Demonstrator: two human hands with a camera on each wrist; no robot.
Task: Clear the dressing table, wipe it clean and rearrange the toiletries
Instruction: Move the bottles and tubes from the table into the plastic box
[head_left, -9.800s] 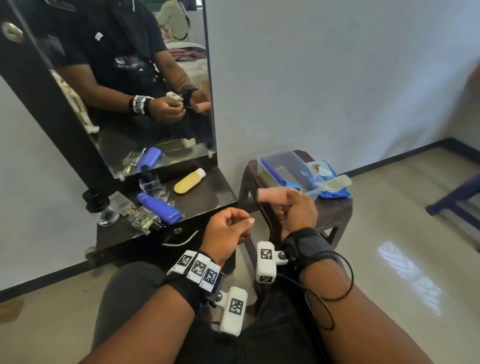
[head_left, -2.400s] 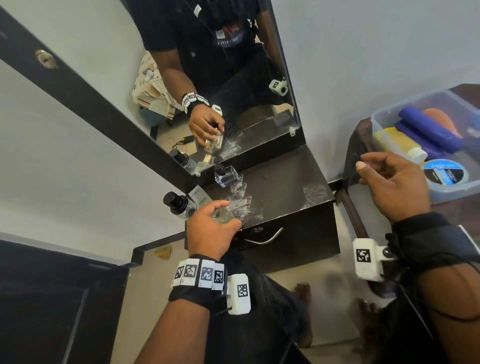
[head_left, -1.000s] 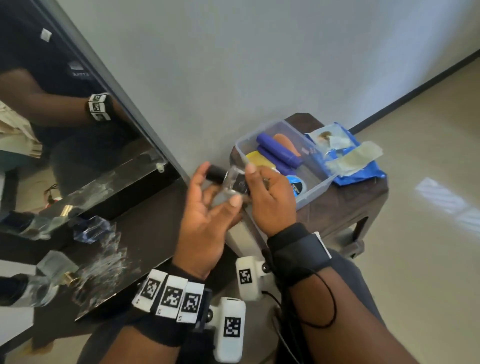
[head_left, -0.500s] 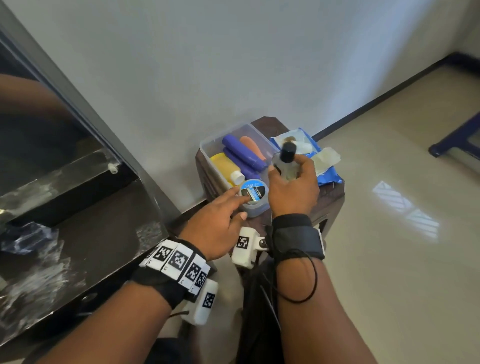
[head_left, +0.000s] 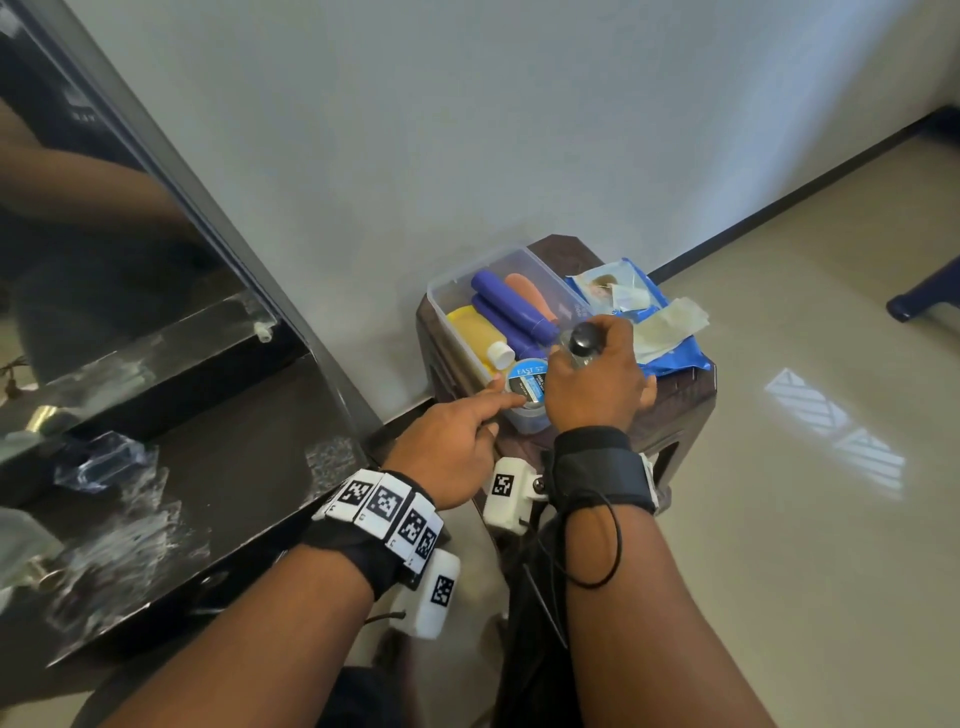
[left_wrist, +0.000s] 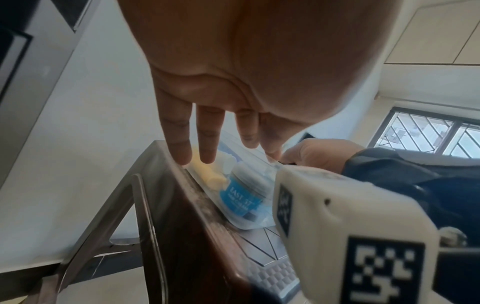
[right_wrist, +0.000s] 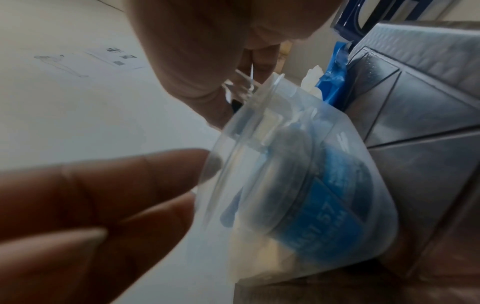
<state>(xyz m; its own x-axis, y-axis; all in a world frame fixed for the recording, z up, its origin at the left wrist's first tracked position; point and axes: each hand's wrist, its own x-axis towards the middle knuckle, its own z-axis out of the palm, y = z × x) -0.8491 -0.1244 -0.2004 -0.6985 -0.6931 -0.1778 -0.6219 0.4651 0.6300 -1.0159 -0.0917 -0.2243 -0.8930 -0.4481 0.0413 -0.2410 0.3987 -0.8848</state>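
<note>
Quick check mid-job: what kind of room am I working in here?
Probably a bedroom or dressing corner at home: a dark dressing table with a tall mirror against a plain wall, and a clear plastic tub of toiletry bottles on a small brown stool.

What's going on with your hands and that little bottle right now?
Right hand grips the glass bottle over the clear tub. Left hand open, fingertips at tub rim. Tub crowded; blue jar sits nearest.

left wrist: black band (head_left: 358, 545), checkered tags | right wrist: black strap (head_left: 597, 473), cord
</note>
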